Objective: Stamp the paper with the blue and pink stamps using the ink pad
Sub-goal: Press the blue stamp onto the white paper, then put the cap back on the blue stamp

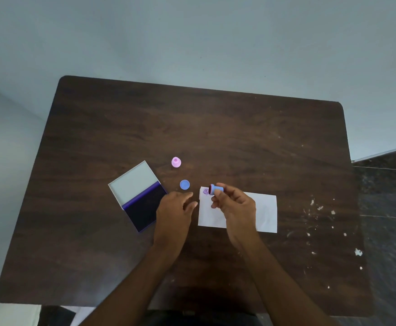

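Observation:
My right hand [236, 208] holds the blue stamp [216, 189] on its side above the white paper [265, 212], its dark inked face turned left. A purple stamped mark [205, 192] shows at the paper's top left corner. My left hand [174, 211] hovers with fingers apart between the paper and the open ink pad [143, 208]. The ink pad's lid [133, 182] lies folded back. A blue cap [184, 184] rests on the table just beyond my left hand. The pink stamp [176, 162] stands upright farther back.
Everything lies on a dark brown wooden table [216, 128] with rounded corners. White flecks [319, 208] scatter over its right side. A light wall lies beyond the far edge, and dark flooring [390, 208] lies to the right.

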`<state>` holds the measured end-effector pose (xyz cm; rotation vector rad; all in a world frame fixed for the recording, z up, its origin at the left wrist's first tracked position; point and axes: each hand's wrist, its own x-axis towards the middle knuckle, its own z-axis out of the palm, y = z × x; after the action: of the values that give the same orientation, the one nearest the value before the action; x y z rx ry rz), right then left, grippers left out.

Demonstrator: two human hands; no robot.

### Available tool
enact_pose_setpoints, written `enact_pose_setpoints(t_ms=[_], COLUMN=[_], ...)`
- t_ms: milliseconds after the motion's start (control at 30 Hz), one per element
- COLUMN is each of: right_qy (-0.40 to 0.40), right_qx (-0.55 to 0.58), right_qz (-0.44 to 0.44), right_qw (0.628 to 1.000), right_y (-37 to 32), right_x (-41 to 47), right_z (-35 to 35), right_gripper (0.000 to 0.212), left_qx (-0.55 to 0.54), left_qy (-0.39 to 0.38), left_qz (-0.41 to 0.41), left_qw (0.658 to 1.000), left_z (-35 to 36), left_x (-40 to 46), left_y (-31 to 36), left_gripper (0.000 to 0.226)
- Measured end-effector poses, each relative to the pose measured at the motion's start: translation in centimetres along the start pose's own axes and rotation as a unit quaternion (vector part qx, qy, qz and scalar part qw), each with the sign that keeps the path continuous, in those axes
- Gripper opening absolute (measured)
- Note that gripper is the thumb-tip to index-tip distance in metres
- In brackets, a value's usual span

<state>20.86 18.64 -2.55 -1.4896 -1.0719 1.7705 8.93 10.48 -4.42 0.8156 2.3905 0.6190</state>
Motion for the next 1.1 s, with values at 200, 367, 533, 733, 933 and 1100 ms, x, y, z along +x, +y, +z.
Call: enact_pose_setpoints(t_ms=[200, 367, 533, 733, 933, 1100], right_qy=[-0.075, -0.058, -0.046, -0.048, -0.040, -0.035], right_qx=[0.231, 0.333, 0.361, 0.384, 0.394, 0.400], right_qz=[0.128, 0.199, 0.220, 0.233, 0.241, 0.237], right_qw=[0.962, 0.920, 0.905, 0.892, 0.886, 0.885], right_y=[-0.4, -0.7, -0.8, -0.8, -1.3, -2.0], right_x=[-0.4, -0.5, -0.6, -0.8, -0.9, -1.0], right_z=[-0.3, -0.4, -0.5, -0.7, -0.7, -0.9], right_gripper=[0.019, 0.021, 0.027, 0.025, 0.021, 0.021], left_qx=[0.013, 0.041, 0.063, 0.035, -0.034, -0.171], left_qy=[0.034, 0.018, 0.007, -0.006, -0.003, -0.036], left_qz=[0.048, 0.036, 0.055, 0.013, -0.009, -0.004], left_qw=[0.998, 0.998, 0.996, 0.999, 0.999, 0.985], left_z=[-1.6, -1.3, -0.9, -0.7, -1.4, -2.7], left_x=[1.8, 2.5, 2.9, 3.7, 3.5, 2.3], left_y=[0.2, 0.0, 0.0, 0.2, 0.9, 1.6], left_gripper=[0.041, 0.051, 0.054, 0.048, 0.037, 0.028])
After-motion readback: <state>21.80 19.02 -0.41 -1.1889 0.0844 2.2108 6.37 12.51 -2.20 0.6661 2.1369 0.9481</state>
